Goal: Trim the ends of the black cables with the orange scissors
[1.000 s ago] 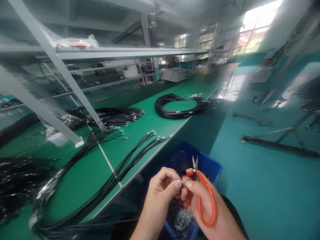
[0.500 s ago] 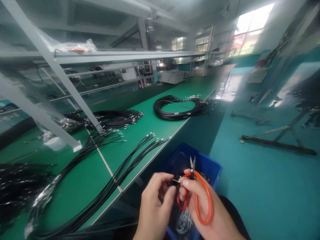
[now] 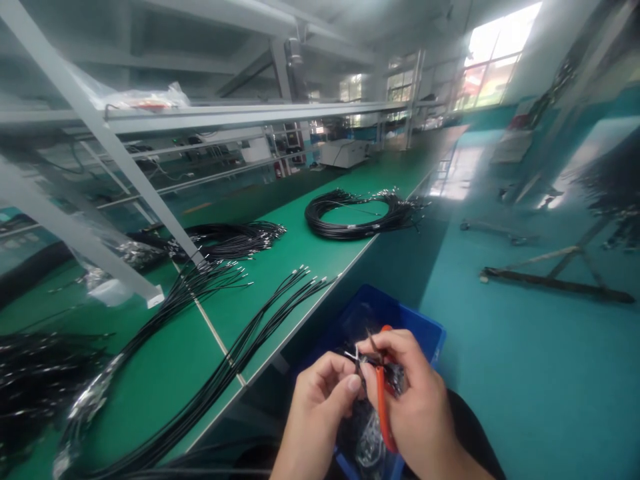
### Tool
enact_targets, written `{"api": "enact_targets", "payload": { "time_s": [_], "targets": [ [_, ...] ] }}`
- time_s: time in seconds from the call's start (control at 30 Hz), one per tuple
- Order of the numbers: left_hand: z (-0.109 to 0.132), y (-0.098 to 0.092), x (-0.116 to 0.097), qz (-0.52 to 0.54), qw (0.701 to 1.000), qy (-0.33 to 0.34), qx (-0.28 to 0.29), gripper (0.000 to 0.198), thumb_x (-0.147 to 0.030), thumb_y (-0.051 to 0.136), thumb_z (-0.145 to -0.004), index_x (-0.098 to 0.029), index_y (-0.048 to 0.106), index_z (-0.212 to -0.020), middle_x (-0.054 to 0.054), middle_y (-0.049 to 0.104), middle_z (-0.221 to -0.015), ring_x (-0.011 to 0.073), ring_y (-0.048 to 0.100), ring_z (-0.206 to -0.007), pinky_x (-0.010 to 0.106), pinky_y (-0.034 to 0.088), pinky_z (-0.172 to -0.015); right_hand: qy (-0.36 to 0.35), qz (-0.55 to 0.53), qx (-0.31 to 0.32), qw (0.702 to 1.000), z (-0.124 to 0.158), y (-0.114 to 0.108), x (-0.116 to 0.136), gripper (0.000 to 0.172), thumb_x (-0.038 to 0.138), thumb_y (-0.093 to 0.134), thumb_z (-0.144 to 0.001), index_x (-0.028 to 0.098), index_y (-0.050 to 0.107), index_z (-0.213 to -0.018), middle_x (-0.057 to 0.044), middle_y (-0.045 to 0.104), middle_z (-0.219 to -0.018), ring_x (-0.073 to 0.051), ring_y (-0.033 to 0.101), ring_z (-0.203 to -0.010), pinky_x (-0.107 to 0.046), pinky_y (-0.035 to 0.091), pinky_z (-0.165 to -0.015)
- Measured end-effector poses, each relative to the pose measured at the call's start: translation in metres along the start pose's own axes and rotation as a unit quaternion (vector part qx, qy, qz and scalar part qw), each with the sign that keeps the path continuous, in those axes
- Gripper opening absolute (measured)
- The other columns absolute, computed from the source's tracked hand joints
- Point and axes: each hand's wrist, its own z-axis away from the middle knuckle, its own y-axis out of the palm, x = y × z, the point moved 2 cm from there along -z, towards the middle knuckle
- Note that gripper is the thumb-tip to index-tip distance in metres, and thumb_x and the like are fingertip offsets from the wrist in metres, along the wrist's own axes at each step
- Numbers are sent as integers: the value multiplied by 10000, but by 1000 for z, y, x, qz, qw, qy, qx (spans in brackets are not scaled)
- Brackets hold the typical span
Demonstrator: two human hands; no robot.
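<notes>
My right hand [image 3: 417, 390] is closed on a pair of scissors [image 3: 383, 407] with red handles, and its fingers also reach the small part between the hands. The blades tilt up and left beside my fingertips. My left hand [image 3: 323, 400] pinches a small dark piece [image 3: 357, 360] with a thin whitish end, right by the blades. Fingers cover most of that piece, so its kind is unclear. Both hands are close together over a blue bin [image 3: 425, 327], which holds clear plastic and dark bits.
A long green table [image 3: 280, 267] runs beside the bin on the left. Bundled black cables [image 3: 240, 347] with metal tips and a coil of black cable [image 3: 345, 230] lie on it. White shelf posts [image 3: 135, 173] rise from it. A wheeled stand [image 3: 560, 283] is on the right floor.
The scissors have turned in my right hand, from blades pointing up to blades tilted left toward the piece. My right fingers have shifted around the handles. My left hand still pinches, slightly lower.
</notes>
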Motion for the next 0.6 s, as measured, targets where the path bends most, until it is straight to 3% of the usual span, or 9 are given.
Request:
{"api": "enact_targets", "payload": {
  "time_s": [0.2, 0.4, 0.5, 0.6],
  "targets": [
    [1, 2, -1, -15, 1000, 5, 9, 223, -341, 658, -738, -130, 593, -708, -22, 501, -588, 86, 392, -512, 193, 319, -485, -125, 86, 41, 988, -2, 2, 2, 336, 36, 568, -727, 257, 508, -972, -32, 525, -864, -204, 566, -794, -309, 473, -673],
    [2, 1, 6, 23, 999, 27, -36, 205, -319, 674, -719, -139, 583, -683, -23, 530, -578, 87, 418, -490, 191, 334, -468, -235, 139, 3, 962, 5, 2, -2, 459, -12, 532, -717, 261, 456, -1079, -41, 587, -797, -233, 555, -772, -399, 470, -743],
    [0, -3, 4, 45, 996, 32, -68, 169, -292, 650, -752, -152, 572, -701, -8, 583, -619, 93, 447, -519, 195, 365, -500, -197, 136, -7, 971, 16, 0, -6, 419, 27, 532, -728, 272, 493, -1066, -40, 620, -801, -234, 591, -771, -374, 484, -708],
    [-4, -8, 0, 55, 993, 57, -91, 114, -247, 632, -772, -159, 583, -718, -5, 603, -669, 101, 475, -560, 209, 403, -553, -29, 39, 37, 998, 30, 0, -9, 302, 132, 570, -726, 276, 553, -991, -13, 662, -789, -195, 630, -681, -294, 493, -613]
  ]
}}
